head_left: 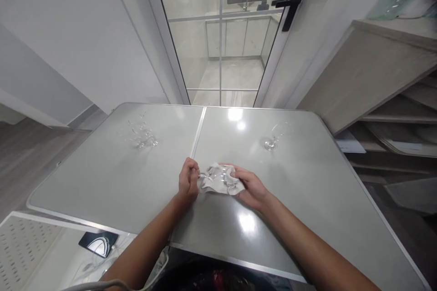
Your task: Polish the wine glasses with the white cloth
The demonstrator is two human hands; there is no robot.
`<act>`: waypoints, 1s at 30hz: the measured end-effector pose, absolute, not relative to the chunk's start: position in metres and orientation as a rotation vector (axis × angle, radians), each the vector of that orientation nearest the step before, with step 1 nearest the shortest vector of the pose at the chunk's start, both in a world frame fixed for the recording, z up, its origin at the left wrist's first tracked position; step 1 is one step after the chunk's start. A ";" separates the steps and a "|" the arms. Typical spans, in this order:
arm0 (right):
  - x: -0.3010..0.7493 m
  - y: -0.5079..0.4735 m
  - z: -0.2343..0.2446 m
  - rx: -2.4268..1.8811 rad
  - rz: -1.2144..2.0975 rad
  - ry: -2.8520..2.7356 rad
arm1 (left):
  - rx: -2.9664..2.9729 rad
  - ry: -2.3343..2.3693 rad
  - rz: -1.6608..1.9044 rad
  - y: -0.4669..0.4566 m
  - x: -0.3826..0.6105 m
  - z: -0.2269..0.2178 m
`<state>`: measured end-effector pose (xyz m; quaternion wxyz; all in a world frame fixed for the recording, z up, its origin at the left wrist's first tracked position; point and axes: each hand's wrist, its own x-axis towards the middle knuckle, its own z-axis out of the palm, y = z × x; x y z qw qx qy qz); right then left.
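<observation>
a clear stemmed glass [223, 174] lies on its side in the person's two hands, just above the near middle of a pale grey table [307, 209], its stem toward the left and its bowl toward the right. a crumpled white cloth [212, 185] is wrapped about the bowl. the left hand [189, 178] is curled closed around the stem end, while the right hand [251, 187] pinches the cloth and bowl, its thumb in front and fingers behind. beyond the hands, a metal strip [199, 132] runs across the tabletop to the far edge. toward the far right of the table a second stemmed glass [271, 145] stands on its round foot; toward the far left is a cluster of clear glassware [144, 140], too faint to count. at the lower left, a dark phone [99, 243] lies on a white surface [54, 254] near the left forearm. past the table is a glass-paned door [237, 72] with a black handle [291, 7], and wooden shelving [341, 77] stands on the right.
</observation>
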<state>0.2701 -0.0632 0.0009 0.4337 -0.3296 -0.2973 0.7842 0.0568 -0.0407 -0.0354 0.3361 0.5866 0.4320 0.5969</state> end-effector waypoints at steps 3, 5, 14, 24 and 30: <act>0.277 -0.064 0.005 -0.851 1.582 -1.143 | 1.407 1.159 1.385 -0.043 0.056 -0.034; 0.283 -0.064 0.007 -0.720 1.330 -1.534 | 1.348 1.137 1.324 -0.044 0.056 -0.032; 0.274 -0.068 0.001 -0.759 1.184 -1.627 | 1.326 1.096 1.405 -0.043 0.054 -0.031; 0.280 -0.058 -0.005 -0.888 2.273 -0.527 | 2.050 0.875 1.654 -0.035 0.032 -0.066; 0.276 -0.056 -0.001 -0.974 2.104 -0.611 | 2.069 0.857 1.611 -0.035 0.035 -0.065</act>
